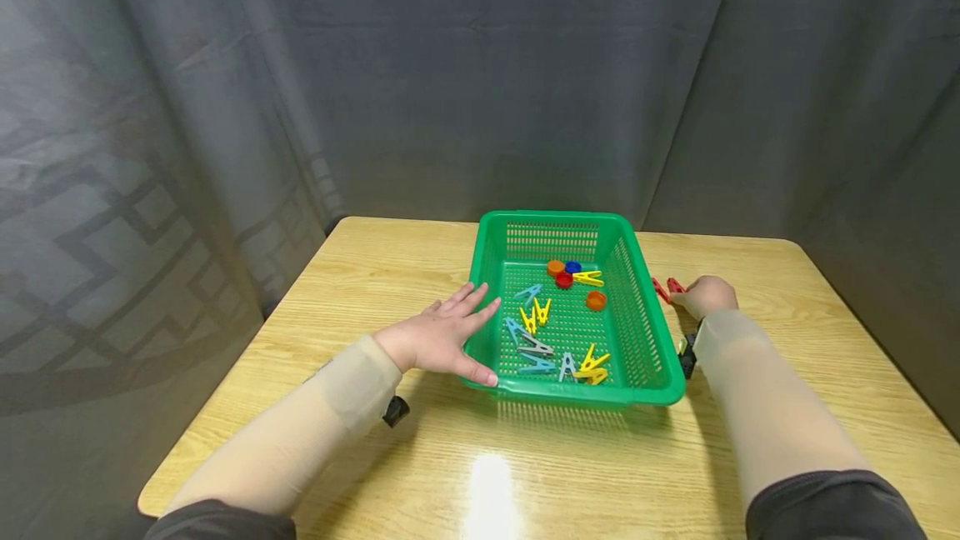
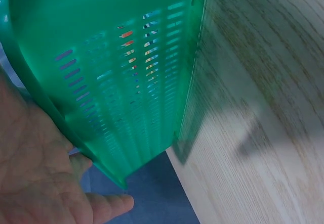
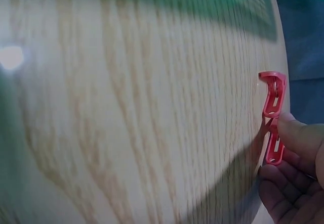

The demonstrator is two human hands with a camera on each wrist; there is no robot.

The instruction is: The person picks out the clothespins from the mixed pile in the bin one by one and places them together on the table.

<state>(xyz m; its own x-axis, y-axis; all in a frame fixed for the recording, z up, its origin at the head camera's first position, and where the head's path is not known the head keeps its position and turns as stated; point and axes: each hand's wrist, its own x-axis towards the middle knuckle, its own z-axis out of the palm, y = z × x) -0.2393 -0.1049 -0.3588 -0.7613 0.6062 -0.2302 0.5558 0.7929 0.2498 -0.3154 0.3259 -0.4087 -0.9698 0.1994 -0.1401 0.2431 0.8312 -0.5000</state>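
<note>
Red clip (image 3: 275, 145) pinched btwn thumb & fingertips of R hand (image 1: 708, 298), 2nd red clip (image 3: 274, 95) just past thumb tip; L hand (image 1: 447, 337) fingers splayed, empty, at rim of green basket (image 1: 562, 391)

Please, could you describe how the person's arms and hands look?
The left hand and right hand are bare. Thin, pale, close-fitting forearm coverings reach the wrists from under dark fabric sleeves; small, black, boxy devices sit at both wrists.
</note>
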